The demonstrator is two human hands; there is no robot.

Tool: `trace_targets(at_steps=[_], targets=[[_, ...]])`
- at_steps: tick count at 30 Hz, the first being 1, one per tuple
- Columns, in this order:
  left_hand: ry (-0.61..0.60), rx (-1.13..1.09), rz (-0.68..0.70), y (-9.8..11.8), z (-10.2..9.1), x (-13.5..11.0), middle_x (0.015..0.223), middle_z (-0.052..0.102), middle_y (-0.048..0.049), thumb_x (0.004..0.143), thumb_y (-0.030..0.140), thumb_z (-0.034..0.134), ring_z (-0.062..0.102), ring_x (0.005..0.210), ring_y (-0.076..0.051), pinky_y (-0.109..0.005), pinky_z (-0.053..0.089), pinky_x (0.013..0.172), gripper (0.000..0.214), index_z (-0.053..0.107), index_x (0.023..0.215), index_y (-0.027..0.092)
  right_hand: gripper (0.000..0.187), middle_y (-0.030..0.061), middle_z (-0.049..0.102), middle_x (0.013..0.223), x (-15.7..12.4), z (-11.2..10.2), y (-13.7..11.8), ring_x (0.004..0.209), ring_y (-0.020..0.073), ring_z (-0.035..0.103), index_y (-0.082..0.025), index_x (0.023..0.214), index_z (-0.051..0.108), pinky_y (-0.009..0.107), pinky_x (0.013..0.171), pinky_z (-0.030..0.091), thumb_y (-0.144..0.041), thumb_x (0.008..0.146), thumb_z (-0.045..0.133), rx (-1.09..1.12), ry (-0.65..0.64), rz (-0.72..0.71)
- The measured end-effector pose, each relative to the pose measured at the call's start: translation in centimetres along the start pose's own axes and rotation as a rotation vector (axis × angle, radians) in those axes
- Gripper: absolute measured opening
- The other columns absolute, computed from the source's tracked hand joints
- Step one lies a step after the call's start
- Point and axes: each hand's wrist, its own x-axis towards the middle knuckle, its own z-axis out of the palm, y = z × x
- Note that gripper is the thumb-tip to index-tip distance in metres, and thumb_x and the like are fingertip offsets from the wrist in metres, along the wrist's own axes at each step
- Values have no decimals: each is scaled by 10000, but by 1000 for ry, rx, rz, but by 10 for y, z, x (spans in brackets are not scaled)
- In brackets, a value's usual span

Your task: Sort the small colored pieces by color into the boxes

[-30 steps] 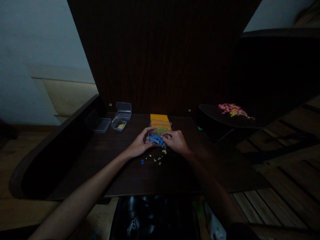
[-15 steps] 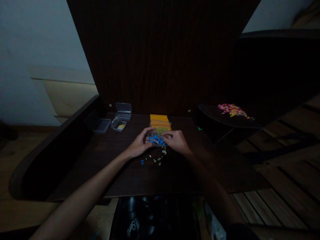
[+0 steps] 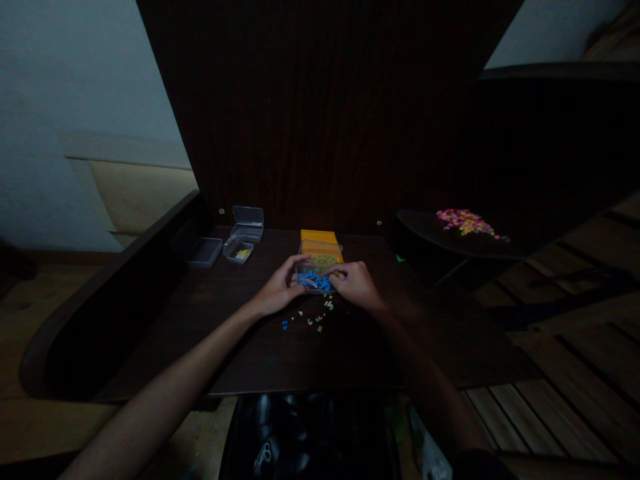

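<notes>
A clear plastic box [image 3: 320, 291] stands in the middle of the dark table, with small blue pieces [image 3: 315, 280] inside. My left hand [image 3: 283, 288] grips its left side, thumb in front and fingers behind. At the right side of the box, my right hand [image 3: 356, 283] has its thumb and fingertips pinched together over the blue pieces. What it pinches, if anything, is too small to make out. Behind the box lies an orange-yellow case [image 3: 320, 239] with green bits in front of it. Pale small pieces [image 3: 320, 328] and a few blue ones [image 3: 285, 325] are scattered nearer to me.
At the left stand an open clear box with yellow bits [image 3: 243, 254], another lidded clear box [image 3: 249, 223] and a flat clear tray [image 3: 206, 252]. Pink and yellow beads [image 3: 467, 221] are heaped on the right shelf. A dark panel [image 3: 325, 120] rises behind the table.
My right hand has shifted very slightly to the right, its fingertips still over the box. My left hand keeps its hold on the box.
</notes>
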Motion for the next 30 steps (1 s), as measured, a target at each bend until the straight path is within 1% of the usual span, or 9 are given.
trace_targets(at_steps=[3,7,12,14,17,18,20,22,30], targets=[[4,-9,-8,0,0,0,1287,542,-123,685,135,676,610,1060,-218,-432,455,991,630,429,1262,186,282,-2,626,526,1,1,0,478,105,471,-185,830,788,209,508,340,-202,728,526,8,-14,-1],[6,-13,-8,0,0,0,1294,542,-118,686,129,674,614,1056,-214,-422,463,986,624,432,1258,196,274,-6,615,519,1,-1,0,470,99,464,-165,813,783,202,498,346,-194,732,523,95,83,-63],[46,5,13,-1,0,2,1285,542,-120,682,136,664,600,1089,-228,-425,465,990,616,443,1254,187,252,-37,528,454,-9,8,-6,412,76,408,-155,770,752,196,483,346,-171,745,501,199,179,-297],[74,21,24,-2,-1,3,1273,546,-121,676,146,666,589,1112,-240,-434,456,1007,616,446,1250,174,231,-45,523,444,-17,17,-13,403,72,416,-163,770,734,195,493,358,-174,765,503,205,132,-432],[120,40,25,-4,-3,5,1277,538,-128,668,157,670,595,1102,-248,-456,457,1008,635,437,1260,166,184,-31,607,529,-30,33,-27,443,74,485,-169,827,715,201,543,381,-198,786,538,179,-68,-616],[134,44,21,-4,-5,5,1282,535,-128,670,156,667,600,1093,-248,-465,459,1005,637,435,1264,169,167,-21,637,568,-33,38,-31,477,84,518,-175,835,709,211,566,384,-214,789,554,140,-123,-632],[155,54,15,-4,-7,6,1287,532,-123,674,143,657,596,1099,-246,-475,457,1008,630,439,1265,178,153,-7,683,645,-39,46,-37,539,103,568,-187,868,699,223,578,371,-259,793,586,53,-224,-635],[164,63,17,-4,-8,6,1286,533,-118,677,128,650,578,1132,-247,-477,446,1024,619,447,1260,183,155,2,703,685,-42,51,-40,580,122,591,-193,882,691,236,582,350,-282,792,601,-28,-267,-615],[151,66,4,-3,-6,5,1287,532,-115,676,124,640,593,1105,-236,-470,453,1022,616,442,1258,179,171,24,694,711,-42,58,-37,642,147,584,-212,908,690,262,607,295,-326,817,601,-220,-303,-515]])
